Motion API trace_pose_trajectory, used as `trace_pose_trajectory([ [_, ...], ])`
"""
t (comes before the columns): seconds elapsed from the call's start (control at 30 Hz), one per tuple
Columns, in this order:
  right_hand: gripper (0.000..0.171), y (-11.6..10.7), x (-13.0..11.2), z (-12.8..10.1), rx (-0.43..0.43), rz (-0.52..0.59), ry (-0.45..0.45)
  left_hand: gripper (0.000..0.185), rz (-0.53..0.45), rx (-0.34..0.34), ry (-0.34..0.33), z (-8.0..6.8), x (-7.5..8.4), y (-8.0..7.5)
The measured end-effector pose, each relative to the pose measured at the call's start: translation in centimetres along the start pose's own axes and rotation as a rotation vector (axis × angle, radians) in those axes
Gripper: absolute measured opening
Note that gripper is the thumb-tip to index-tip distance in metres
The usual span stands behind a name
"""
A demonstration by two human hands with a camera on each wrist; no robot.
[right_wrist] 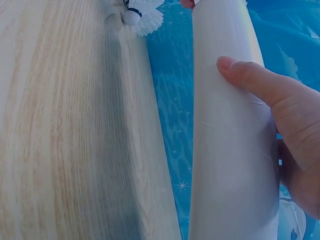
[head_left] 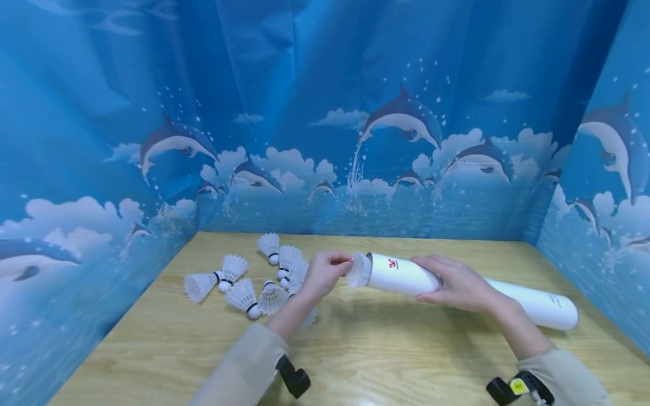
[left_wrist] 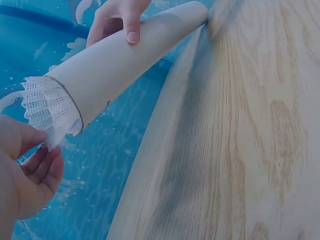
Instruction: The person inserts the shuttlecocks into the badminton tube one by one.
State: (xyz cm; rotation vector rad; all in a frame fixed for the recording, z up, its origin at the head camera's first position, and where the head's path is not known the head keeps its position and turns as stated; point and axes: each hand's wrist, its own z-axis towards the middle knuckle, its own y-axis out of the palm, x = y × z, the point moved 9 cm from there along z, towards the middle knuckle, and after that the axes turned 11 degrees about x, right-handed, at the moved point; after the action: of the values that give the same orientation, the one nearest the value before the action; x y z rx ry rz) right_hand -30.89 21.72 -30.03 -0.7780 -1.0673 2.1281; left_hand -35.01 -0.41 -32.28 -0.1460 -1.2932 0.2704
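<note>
Over the middle of the table (head_left: pixel 386 361), a long white tube (head_left: pixel 406 276) slants from its mouth on the left to its low, nearer end on the right. The right hand (head_left: pixel 454 282) grips it around the body, thumb on the near side. At the dark-rimmed mouth, the left hand (head_left: pixel 325 273) pinches the skirt edge of a white shuttlecock (head_left: pixel 359 270) between thumb and fingers; the netted skirt juts out of the tube, while its head is hidden inside. A red mark (head_left: pixel 392 263) is printed on the tube close to that mouth.

To the left of the left hand, loose shuttlecocks (head_left: pixel 242 293) lie on the table in a scattered group, their round white heads banded in black. Two at the group's left side lie with their heads close together; others overlap farther right, partly covered by the left forearm.

Both arms wear light sleeves (head_left: pixel 238 366), with a black device (head_left: pixel 293 378) at each wrist. Behind the table hangs a blue backdrop (head_left: pixel 304 84) printed with leaping dolphins, clouds and water.
</note>
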Motion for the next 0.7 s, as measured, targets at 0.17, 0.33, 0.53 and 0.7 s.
trace_pose_trajectory([
  [0.17,0.072,0.1,0.0,0.0,0.000,-0.007,-0.013,0.013,0.079,-0.003,0.021,0.0,0.1,0.0],
  [0.33,0.073,0.2,0.0,0.0,-0.004,-0.002,-0.012,0.008,0.127,0.009,0.065,0.1,0.2,0.3],
  [0.53,0.071,0.1,0.0,0.1,-0.008,0.010,-0.005,0.003,0.128,0.014,0.070,0.1,0.3,0.8],
  [0.7,0.071,0.0,0.0,0.2,-0.003,0.012,-0.010,0.004,0.119,-0.001,0.069,0.0,0.4,1.4],
])
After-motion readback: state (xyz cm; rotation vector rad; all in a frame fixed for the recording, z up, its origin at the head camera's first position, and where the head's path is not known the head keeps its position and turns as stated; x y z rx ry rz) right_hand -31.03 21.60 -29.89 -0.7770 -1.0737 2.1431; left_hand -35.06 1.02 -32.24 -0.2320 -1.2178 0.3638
